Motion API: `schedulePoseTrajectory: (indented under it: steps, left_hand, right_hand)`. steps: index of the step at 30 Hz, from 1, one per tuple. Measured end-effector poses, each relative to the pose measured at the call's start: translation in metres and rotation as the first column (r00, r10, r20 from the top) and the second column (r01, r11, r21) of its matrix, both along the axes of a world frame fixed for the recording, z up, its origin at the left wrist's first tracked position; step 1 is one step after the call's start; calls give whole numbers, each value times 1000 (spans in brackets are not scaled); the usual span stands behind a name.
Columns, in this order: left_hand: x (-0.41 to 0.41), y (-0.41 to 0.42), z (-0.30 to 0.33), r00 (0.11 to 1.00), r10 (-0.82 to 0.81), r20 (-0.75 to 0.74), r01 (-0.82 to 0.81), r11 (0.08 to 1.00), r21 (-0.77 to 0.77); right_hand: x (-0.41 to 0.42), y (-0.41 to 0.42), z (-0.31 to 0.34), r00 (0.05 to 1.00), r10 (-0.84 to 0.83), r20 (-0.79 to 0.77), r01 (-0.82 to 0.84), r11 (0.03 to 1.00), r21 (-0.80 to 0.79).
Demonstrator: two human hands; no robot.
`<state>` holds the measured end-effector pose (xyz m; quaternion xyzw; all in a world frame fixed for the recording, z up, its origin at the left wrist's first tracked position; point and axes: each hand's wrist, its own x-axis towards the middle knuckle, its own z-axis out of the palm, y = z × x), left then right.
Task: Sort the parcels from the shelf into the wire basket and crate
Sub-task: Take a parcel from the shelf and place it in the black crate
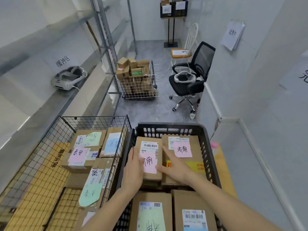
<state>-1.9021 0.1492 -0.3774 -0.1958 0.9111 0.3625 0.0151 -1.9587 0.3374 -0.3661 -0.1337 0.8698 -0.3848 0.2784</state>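
A black plastic crate [208, 147] holds several cardboard parcels. One narrow parcel with a pink note [150, 147] lies in its far left part. My left hand [133, 169] rests flat along that parcel's left side, fingers straight. My right hand [173, 167] lies on its right edge, fingers spread, the thumb on the pink note. A larger parcel with a pink note [183, 147] sits right beside it. To the left stands a black wire basket [55, 147] with several parcels bearing pink, green and blue notes.
A metal shelf [50, 100] runs along the left wall with a white headset [68, 79] on it. Further back, a white wire cart [138, 84] is piled with boxes. An office chair [191, 77] stands to the right, and a white wall closes the right side.
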Motion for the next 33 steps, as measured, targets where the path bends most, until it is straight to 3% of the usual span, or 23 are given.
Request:
schedulePoseTrajectory:
  steps: [7,12,18,25,33]
  left_hand:
    - [22,-5,-6,968,-224,-117,204,966,-161]
    - [30,-7,-10,953,-296,65,298,954,-27]
    - [23,-3,-23,968,-242,64,248,962,-111]
    - [21,1,-24,975,-209,77,220,958,-185]
    - [23,1,23,980,-184,81,198,951,-238]
  right_hand:
    - [-3,0,-5,996,48,-75,-49,999,-4]
    - [-4,6,-15,979,150,-141,-130,981,143]
    - [-6,4,-24,935,283,-215,-224,939,260]
    - [-6,1,-27,920,297,-256,-210,924,319]
    - [-12,2,10,893,324,-312,-218,919,329]
